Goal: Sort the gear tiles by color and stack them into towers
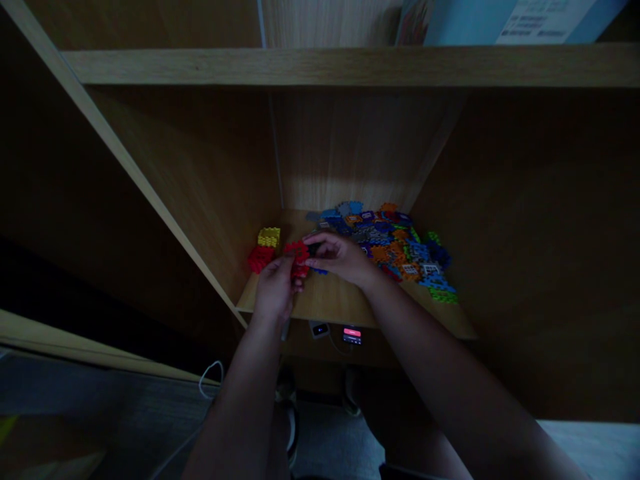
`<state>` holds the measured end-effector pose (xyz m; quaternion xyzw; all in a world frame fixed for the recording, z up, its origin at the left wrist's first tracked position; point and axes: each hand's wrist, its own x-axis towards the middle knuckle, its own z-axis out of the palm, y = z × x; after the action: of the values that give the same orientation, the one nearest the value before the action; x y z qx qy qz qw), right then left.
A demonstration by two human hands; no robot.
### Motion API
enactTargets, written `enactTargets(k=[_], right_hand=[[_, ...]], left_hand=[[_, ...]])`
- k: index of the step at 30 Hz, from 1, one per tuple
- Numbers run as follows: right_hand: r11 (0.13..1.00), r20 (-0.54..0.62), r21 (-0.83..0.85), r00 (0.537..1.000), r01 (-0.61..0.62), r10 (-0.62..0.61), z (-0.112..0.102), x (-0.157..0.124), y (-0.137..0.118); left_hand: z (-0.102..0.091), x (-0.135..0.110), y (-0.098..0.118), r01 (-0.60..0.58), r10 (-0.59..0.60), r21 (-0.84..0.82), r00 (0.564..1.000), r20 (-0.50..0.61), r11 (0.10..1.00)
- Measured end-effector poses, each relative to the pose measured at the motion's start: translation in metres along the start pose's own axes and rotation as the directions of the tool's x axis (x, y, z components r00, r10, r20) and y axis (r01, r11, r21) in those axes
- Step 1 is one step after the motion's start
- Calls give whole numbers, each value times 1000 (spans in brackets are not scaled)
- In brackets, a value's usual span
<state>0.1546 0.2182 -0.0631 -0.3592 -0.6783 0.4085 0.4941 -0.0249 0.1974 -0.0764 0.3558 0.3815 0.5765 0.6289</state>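
Note:
Between my two hands, above the front of the wooden shelf, are red toothed plastic building pieces (300, 253). My left hand (276, 283) grips them from the left. Closing on their right side, my right hand (340, 257) has its thumb and fingers at the red edge; a dark patch shows between its fingers. Left of them stand a stack of red pieces (261, 259) and a stack of yellow pieces (269, 237). Behind and right of my right hand spreads a loose pile of blue, orange, grey and green pieces (385, 237), partly hidden by that hand.
Cabinet walls rise on both sides, and an upper shelf board (320, 67) crosses overhead with a light blue box (465, 23) on it. Below are a phone with a lit screen (352, 335) and a small cabled device (319, 329). A white cable (213, 380) hangs lower left.

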Motion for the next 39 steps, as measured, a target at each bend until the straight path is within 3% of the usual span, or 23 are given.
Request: enactTargets(k=[8,11,13,17,20,23,25,30,36,39], right_hand=[[998,-35,-23,998,-61,60,0,2,7],[995,-131,91,990,-31,43,-1,6,8],[992,-194,126,980,-15,40,0,7,10],[997,-233,54,971,-45,57,7,7,15],[998,-234,-26,971,-51,43,18,9,14],[992,-223,-122,975,-22,-6,37,19,9],[987,-211,-160,977,-13,-21,53,27,9],[985,-213,-172,977,-13,-24,83,39,28],[980,-190,-200,981,-11,-28,85,35,43],[978,-191,-209,982,-25,-16,86,34,41]], left_hand=[[-2,2,-4,-14,13,30,1000,24,999],[-5,-5,0,11,-27,110,989,144,994],[-10,-11,4,37,-103,203,940,325,978],[-25,-19,12,-37,-226,363,720,656,931],[-35,-18,17,-119,-197,331,603,773,936],[-43,-16,16,-99,-204,290,499,842,952],[-47,-15,14,-71,-244,314,477,844,947],[-50,-16,12,-62,-298,379,508,809,923],[-50,-11,10,-70,-243,305,448,860,950],[-53,-5,3,-73,-199,243,376,905,967]])
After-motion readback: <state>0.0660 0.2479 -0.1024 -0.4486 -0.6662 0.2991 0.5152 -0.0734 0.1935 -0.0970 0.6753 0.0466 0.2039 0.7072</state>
